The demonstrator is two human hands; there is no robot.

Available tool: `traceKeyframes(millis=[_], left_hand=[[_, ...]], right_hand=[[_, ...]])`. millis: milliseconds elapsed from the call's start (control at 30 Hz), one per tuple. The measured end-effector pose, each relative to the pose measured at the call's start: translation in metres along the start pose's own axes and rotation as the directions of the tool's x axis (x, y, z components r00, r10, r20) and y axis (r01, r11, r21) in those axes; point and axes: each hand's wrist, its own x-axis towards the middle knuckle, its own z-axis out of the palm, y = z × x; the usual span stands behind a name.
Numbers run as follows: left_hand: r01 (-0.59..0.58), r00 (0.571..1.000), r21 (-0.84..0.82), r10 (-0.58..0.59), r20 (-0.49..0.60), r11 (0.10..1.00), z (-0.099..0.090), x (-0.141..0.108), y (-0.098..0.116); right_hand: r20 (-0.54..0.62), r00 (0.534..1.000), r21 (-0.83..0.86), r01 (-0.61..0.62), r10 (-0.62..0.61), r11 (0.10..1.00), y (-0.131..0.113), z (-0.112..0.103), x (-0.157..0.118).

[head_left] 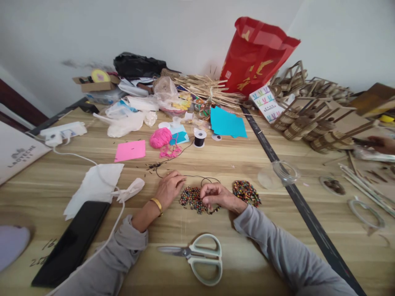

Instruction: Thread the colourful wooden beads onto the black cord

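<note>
A loose pile of small multicoloured beads (pixel 189 198) lies on the wooden table between my two hands. My left hand (pixel 170 188) rests at the pile's left edge, fingers stretched out and apparently holding nothing. Above the beads' right side, my right hand (pixel 217 195) is closed in a pinch on a thin black cord (pixel 212 179); some beads hang or lie along it below the fingers. The cord runs back past my left hand toward a spool of black cord (pixel 199 139). A heap of strung beads (pixel 246 193) sits just right of my right hand.
White-handled scissors (pixel 205 259) lie in front of me. A black phone-like slab (pixel 72 242) and white cable are left. Pink yarn (pixel 160 137), pink paper (pixel 130 151) and a clear round container (pixel 279 174) lie beyond. A co-worker's hand (pixel 382 144) shows far right.
</note>
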Motion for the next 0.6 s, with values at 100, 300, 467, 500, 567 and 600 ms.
traceKeyframes(millis=[100,300,467,500,567,600], left_hand=[[0.009,1.000,0.010,-0.009,0.017,1.000,0.001,0.001,-0.001],[0.011,1.000,0.009,-0.011,0.016,1.000,0.002,0.002,-0.003],[0.039,0.998,-0.131,-0.044,-0.039,0.991,-0.001,0.003,0.000],[0.048,0.997,-0.198,-0.060,-0.057,0.979,-0.002,0.002,0.001],[0.078,0.991,-0.368,-0.113,-0.073,0.926,-0.005,0.000,0.004],[0.104,0.987,-0.457,-0.149,-0.062,0.883,-0.006,-0.002,0.007]], right_hand=[[0.008,1.000,0.036,0.007,-0.007,0.999,-0.001,0.000,-0.001],[0.040,0.997,0.173,0.060,-0.067,0.983,-0.004,-0.002,-0.002],[0.115,0.982,0.355,0.098,-0.148,0.930,-0.008,-0.010,-0.006],[0.117,0.981,0.382,0.102,-0.157,0.918,-0.009,-0.011,-0.007],[0.117,0.979,0.417,0.105,-0.169,0.903,-0.010,-0.014,-0.007],[0.118,0.978,0.424,0.106,-0.171,0.900,-0.010,-0.014,-0.007]])
